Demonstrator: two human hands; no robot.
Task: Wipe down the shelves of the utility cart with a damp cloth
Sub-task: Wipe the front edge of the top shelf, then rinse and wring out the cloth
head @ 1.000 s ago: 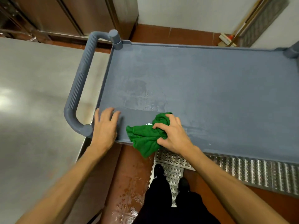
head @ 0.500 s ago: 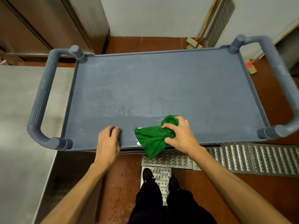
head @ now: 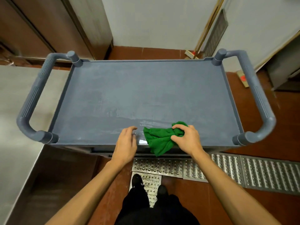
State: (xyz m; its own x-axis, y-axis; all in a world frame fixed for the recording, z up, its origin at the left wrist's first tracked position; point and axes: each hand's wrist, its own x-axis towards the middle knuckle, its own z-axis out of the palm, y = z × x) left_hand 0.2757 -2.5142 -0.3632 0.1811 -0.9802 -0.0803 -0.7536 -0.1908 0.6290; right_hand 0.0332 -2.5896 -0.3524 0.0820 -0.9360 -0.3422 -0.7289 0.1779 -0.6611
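Observation:
The grey-blue utility cart's top shelf (head: 146, 95) fills the middle of the head view, with a tubular handle at each end. A wet streak runs along its near edge. My right hand (head: 186, 140) grips a bunched green cloth (head: 159, 140) on the shelf near the front rim; part of the cloth hangs over the rim. My left hand (head: 126, 143) rests on the front rim just left of the cloth, fingers loosely bent, holding nothing. The lower shelves are hidden under the top one.
A stainless steel counter (head: 14, 127) stands close on the left, by the cart's left handle (head: 32, 101). Metal floor grating (head: 227, 169) runs under the cart's near side. A broom (head: 199, 38) leans on the wall behind. My feet (head: 146, 184) stand just before the cart.
My right hand has slid the cloth to the right along the front edge, leaving a longer wet streak. My left hand has followed rightward along the rim. The view has shifted right.

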